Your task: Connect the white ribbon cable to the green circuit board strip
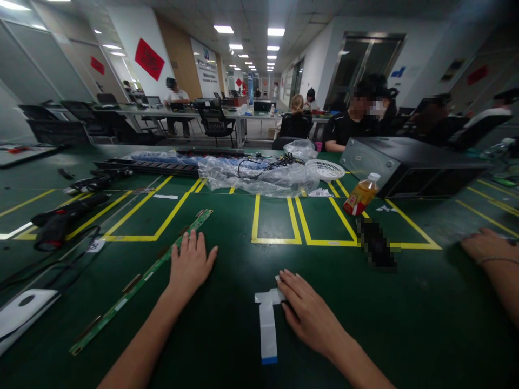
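Note:
A long, narrow green circuit board (pixel 140 283) lies diagonally on the green table at the left. My left hand (pixel 191 265) rests palm down beside it, fingers stretched out and the fingertips over the board's upper part. Right of centre is a white flat ribbon cable (pixel 267 327) with a blue end, folded crosswise near its top. My right hand (pixel 304 305) is at the cable's upper right end, which runs in between the thumb and the closed-up fingers. Its far tip is partly hidden by those fingers.
Behind are clear plastic bags (pixel 255 175), a white basket (pixel 325 169), a drink bottle (pixel 362 194) and a black metal case (pixel 417 167). A black handheld tool (pixel 54 227) and cables lie left. Another person's hand (pixel 490 248) reaches in at right. Yellow tape marks the table.

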A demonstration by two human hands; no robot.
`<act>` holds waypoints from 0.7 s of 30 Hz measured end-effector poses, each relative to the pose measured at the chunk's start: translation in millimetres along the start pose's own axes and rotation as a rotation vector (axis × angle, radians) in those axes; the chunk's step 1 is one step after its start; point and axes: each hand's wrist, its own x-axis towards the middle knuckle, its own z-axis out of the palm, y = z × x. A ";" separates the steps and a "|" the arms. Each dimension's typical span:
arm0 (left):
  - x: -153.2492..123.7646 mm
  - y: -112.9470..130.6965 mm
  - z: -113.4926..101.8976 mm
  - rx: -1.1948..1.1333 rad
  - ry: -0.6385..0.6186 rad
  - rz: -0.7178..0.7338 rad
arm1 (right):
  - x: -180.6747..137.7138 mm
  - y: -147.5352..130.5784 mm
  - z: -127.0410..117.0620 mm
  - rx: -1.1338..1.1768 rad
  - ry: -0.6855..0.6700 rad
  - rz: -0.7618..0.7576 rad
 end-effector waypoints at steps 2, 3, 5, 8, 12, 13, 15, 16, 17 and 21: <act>2.4 -16.2 4.1 -0.005 -0.088 -0.067 | 0.2 -4.1 0.1 -0.013 -0.012 -0.005; 2.7 -21.9 5.5 -0.016 -0.134 -0.083 | 0.4 -6.1 -0.3 -0.017 -0.013 0.005; 2.3 -28.1 7.2 -0.036 -0.195 -0.076 | 0.5 -8.8 -1.7 -0.018 -0.023 0.012; 0.5 -27.3 7.2 -0.061 -0.201 -0.024 | -0.8 -9.5 -3.9 0.013 -0.017 -0.006; -2.6 -20.5 7.0 -0.086 -0.176 0.007 | -4.3 -9.2 -5.3 0.016 -0.008 -0.015; -3.6 -18.9 7.1 -0.088 -0.168 0.003 | -5.1 -9.5 -5.5 0.016 -0.015 -0.013; -5.8 -15.8 7.2 -0.097 -0.149 -0.013 | -6.4 -10.4 -5.5 0.012 -0.038 -0.012; -7.1 -14.2 7.1 -0.106 -0.140 -0.020 | -6.9 -10.7 -5.1 0.008 -0.054 -0.014; -8.4 -12.6 6.8 -0.117 -0.134 -0.023 | -7.3 -10.8 -4.2 0.001 -0.060 -0.016; -12.5 -5.1 4.9 -0.124 -0.106 -0.021 | -8.5 -9.5 0.6 -0.012 -0.035 -0.024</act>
